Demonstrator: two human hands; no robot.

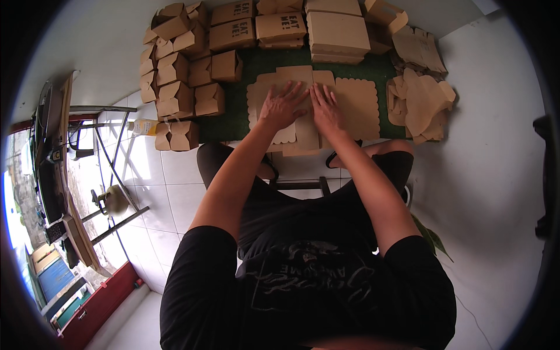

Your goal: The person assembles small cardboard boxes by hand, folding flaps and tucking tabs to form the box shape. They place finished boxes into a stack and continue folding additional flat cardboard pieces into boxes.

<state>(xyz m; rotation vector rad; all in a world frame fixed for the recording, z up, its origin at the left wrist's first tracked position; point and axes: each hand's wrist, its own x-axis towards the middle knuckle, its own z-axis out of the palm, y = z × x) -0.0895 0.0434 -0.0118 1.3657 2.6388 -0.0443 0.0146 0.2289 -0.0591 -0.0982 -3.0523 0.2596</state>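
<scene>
A flat brown cardboard box blank [359, 105] with scalloped side edges lies in front of me on a green-topped table [233, 119]. My left hand [283, 108] rests palm down on its left half, fingers spread. Close beside it, my right hand [326, 111] lies on the middle panel with its fingers stretched forward and nearly together. Neither hand is gripping anything. The fingertips of both hands almost meet near a fold line. Whether more than one blank lies under my palms cannot be seen.
Folded small boxes [175, 99] are stacked along the table's left side. Larger printed boxes [281, 28] and a pile of closed boxes [338, 35] stand at the back. Loose cardboard pieces [424, 102] heap up on the right. A yellow-labelled bottle [144, 126] is beyond the left edge.
</scene>
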